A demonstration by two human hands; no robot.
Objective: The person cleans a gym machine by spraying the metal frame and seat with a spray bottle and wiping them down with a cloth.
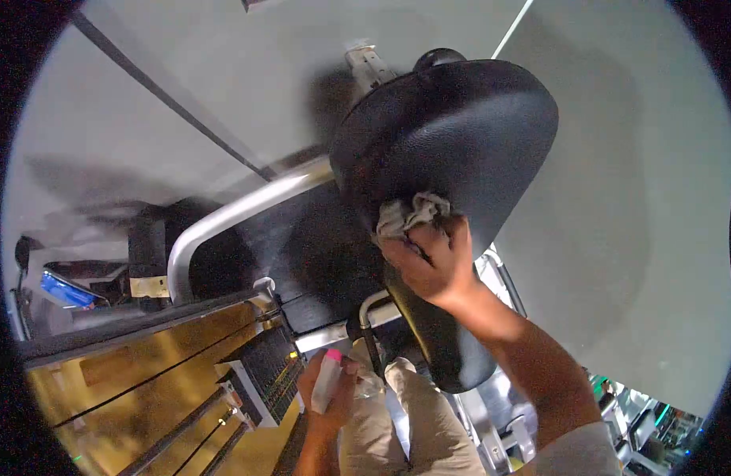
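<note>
A crumpled grey cloth (417,214) is bunched in my right hand (429,258), which presses it on the lower part of a large black padded seat (468,131). Lower down, near my lap, my left hand (328,389) has its fingers wrapped round a white bottle (327,381) with a pink top. The bottle's lower end is partly covered by the hand. Beneath the pad a narrower black cushion (453,341) extends down toward my legs.
A curved silver frame tube (246,208) runs left of the pad. A weight stack (262,381) with rods stands at the lower left. Something blue (66,290) lies farther left. More gym machines (647,428) show at the lower right.
</note>
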